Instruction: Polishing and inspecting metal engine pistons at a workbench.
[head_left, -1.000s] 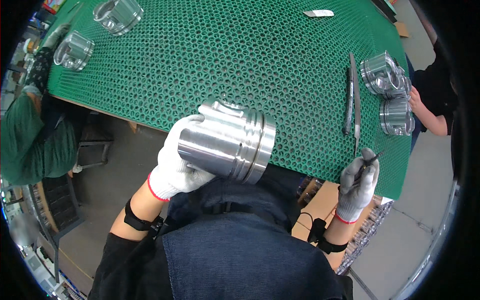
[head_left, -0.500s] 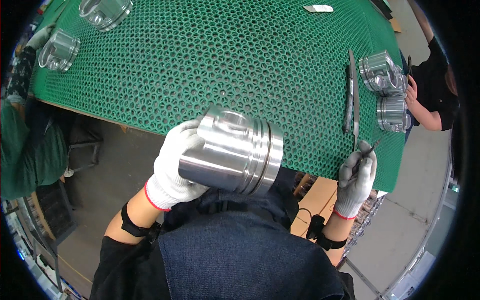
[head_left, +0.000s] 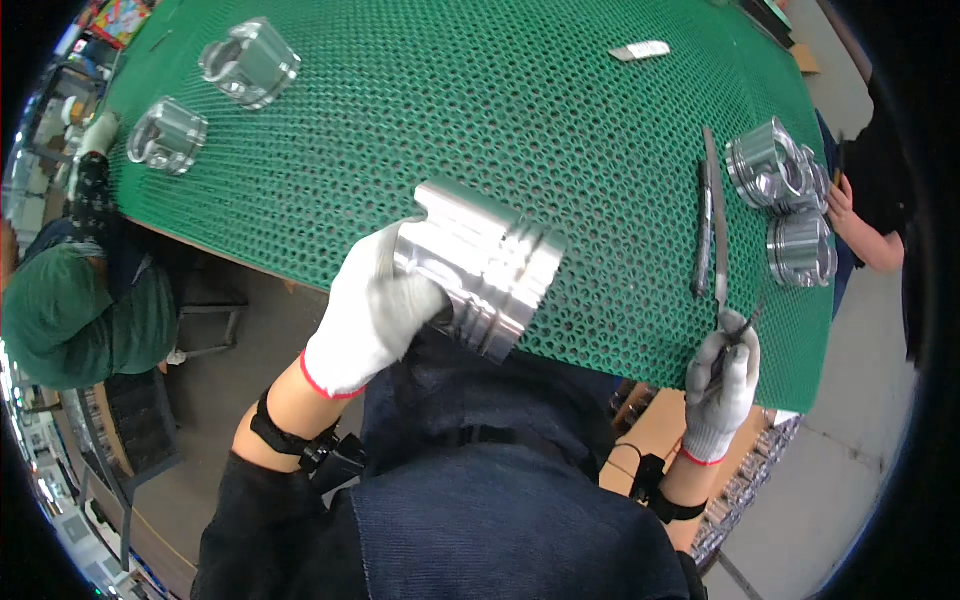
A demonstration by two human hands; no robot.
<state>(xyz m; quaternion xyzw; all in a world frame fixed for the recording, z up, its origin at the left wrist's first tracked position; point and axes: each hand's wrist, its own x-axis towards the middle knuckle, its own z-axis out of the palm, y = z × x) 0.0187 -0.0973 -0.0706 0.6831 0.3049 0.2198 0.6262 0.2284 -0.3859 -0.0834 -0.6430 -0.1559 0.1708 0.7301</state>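
A shiny metal piston (head_left: 490, 265), its ring grooves toward the right, is gripped by my gloved left hand (head_left: 372, 305) above the near edge of the green mat. The left thumb lies over the piston's side; the far fingers are hidden behind it. At the right, my gloved right hand (head_left: 720, 385) is closed around a slim dark tool (head_left: 757, 316), whose thin tip pokes out past the fingers. What kind of tool it is cannot be made out. Just beyond that hand lie a long flat file-like strip (head_left: 717, 215) and a dark rod-shaped tool (head_left: 704, 235).
Several pistons stand on the green honeycomb mat (head_left: 450, 110): one piston (head_left: 252, 62) at far left, others by the piston (head_left: 800, 248) at right. A pale flat piece (head_left: 640, 50) lies at the back. People work at both sides; a stool (head_left: 212, 325) is left.
The piston has tilted, and my left hand has turned, with its thumb now over the piston's side. The view has shifted a little. My right hand still grips the dark tool.
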